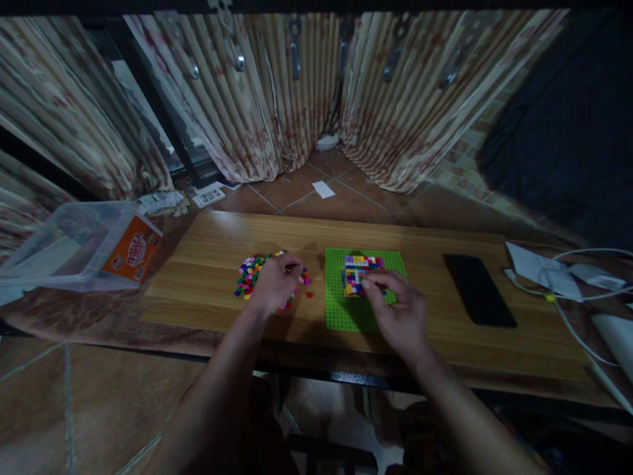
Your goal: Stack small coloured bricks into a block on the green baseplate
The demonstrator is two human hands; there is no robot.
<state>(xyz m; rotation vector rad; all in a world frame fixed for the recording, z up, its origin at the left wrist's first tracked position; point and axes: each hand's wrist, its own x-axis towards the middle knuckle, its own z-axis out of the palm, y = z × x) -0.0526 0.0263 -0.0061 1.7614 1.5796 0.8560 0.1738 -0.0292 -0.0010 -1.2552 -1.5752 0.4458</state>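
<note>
A green studded baseplate (336, 310) lies on the wooden table, with a block of many-coloured toy bricks (355, 269) built up on it. My right hand (403, 313) is over the plate's right side, thumb and fingertips pinched together at the edge of the bricks; whatever sits between them is too small to make out. To the left is a loose pile of small coloured bricks (250, 272). Above its right part hovers my left hand (277, 280), fingers curled and pinched, their contents hidden. A single red brick (309, 295) lies between pile and plate.
A black phone-like slab (479, 290) lies right of the plate. White cables (568, 310) and papers (539, 264) are at the table's right end. A clear plastic bin (74, 244) with an orange label stands off the left end. Striped curtains (277, 99) hang behind.
</note>
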